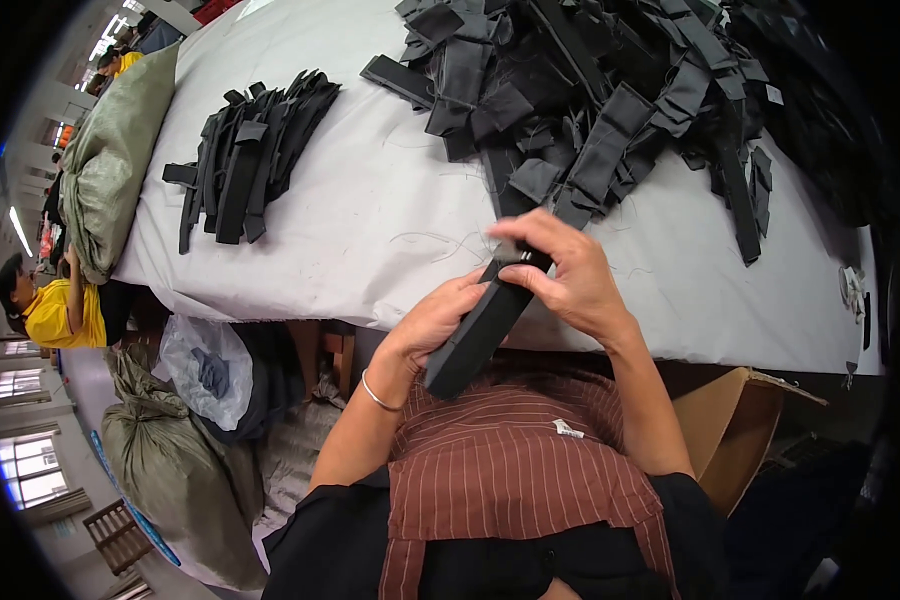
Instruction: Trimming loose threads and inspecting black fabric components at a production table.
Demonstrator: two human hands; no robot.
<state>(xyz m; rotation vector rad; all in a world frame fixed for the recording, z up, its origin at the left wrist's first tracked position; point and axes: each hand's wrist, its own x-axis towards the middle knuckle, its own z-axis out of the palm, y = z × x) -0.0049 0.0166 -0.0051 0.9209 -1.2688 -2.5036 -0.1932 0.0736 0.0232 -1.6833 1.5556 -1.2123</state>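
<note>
A long, stiff black fabric strip (478, 340) is held slantwise over the table's front edge, its near end by my apron. My left hand (435, 318) is closed around its left side, thumb on top. At the strip's far end my right hand (573, 272) is closed, thumb and fingers pinching it; the fingertips are blurred by motion. Small shiny spots show between those fingers, too small to name. Just beyond my hands lies a large tangled pile of black fabric strips (610, 130) with loose threads. To the left sits a smaller, neater stack of black strips (245, 170).
White cloth covers the table (370, 200). A cardboard box (725, 430) stands below at the right. Left of me are a large tied sack (175, 480) and a clear plastic bag (205, 370). A person in yellow (65, 312) is beside another sack (115, 170) at the table's left end.
</note>
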